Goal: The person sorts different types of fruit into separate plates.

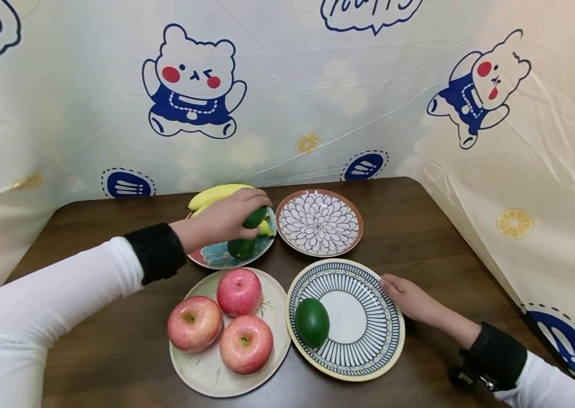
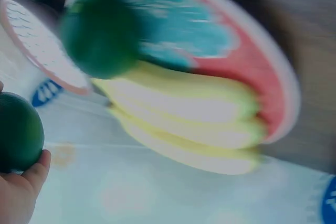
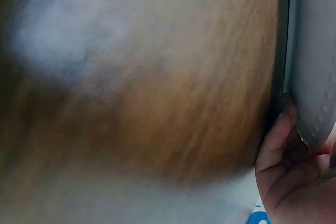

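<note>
In the head view my left hand (image 1: 223,218) grips a dark green avocado (image 1: 255,217) above the colourful plate (image 1: 208,258). On that plate lie another avocado (image 1: 241,249) and bananas (image 1: 218,194), partly hidden by the hand. The left wrist view shows the held avocado (image 2: 20,132) at its left edge, apart from the blurred plate. My right hand (image 1: 412,297) pinches the right rim of a blue-and-white striped plate (image 1: 348,317). A third avocado (image 1: 312,322) rests on this plate's left side. In the right wrist view, thumb and fingers (image 3: 275,140) hold the plate's edge.
A cream plate (image 1: 211,382) with three apples (image 1: 246,344) stands at the front, close beside the striped plate. Behind them is a brown-rimmed plate with a petal pattern (image 1: 320,224). A printed cloth (image 1: 287,85) hangs behind the dark wooden table (image 1: 114,340).
</note>
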A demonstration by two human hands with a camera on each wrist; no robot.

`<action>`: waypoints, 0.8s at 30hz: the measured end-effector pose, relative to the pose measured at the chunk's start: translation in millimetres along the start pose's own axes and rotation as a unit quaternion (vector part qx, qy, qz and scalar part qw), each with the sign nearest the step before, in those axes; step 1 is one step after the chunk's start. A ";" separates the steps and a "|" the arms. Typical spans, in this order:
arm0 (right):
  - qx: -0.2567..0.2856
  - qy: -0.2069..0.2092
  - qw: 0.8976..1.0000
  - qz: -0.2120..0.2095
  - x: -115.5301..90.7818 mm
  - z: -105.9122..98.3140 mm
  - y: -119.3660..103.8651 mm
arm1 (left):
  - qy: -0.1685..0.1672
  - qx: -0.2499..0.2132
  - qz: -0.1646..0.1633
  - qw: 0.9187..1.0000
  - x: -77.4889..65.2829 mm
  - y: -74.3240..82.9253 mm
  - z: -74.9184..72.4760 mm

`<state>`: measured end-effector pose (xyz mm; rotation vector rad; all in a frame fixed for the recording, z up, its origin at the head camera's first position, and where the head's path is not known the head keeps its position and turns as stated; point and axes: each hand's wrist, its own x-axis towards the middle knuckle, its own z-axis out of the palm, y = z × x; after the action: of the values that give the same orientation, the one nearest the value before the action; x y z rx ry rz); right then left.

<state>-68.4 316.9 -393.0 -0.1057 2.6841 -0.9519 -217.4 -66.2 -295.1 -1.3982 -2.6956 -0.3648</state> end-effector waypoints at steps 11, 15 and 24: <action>0.000 0.005 1.000 0.006 -0.1 1.4 0.5 | -0.077 -0.025 0.156 0.984 62.1 86.9 24.5; 0.009 0.010 1.000 0.013 -3.0 6.0 1.1 | -0.147 -0.013 0.199 0.969 65.6 125.3 42.1; 0.004 0.022 1.000 0.009 -3.9 4.9 -4.1 | -0.228 0.088 0.228 0.942 62.0 166.7 69.2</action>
<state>-63.4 311.4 -393.1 -0.0580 2.7159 -0.9710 -115.2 92.6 -322.2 -2.1917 -2.4945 0.2625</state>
